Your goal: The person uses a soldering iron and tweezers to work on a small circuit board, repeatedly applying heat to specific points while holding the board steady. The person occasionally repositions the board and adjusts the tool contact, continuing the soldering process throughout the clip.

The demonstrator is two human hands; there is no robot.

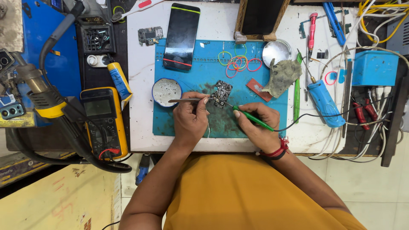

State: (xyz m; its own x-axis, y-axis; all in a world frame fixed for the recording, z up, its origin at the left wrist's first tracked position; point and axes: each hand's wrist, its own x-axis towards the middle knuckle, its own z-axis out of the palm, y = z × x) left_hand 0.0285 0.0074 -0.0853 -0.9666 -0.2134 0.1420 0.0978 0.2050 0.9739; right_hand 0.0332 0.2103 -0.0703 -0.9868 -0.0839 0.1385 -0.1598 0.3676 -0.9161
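1. The tweezers are thin, bright metal.
2. The work mat is matt blue, stained and scuffed.
3. The phone is glossy black glass.
4. The rag is crumpled cloth.

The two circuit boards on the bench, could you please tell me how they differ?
The dark circuit board lies on the blue mat, tilted, with both tools' tips at it; the grey circuit board lies on the white table, off the mat, untouched. The dark one looks slightly smaller. Both are bare and populated.
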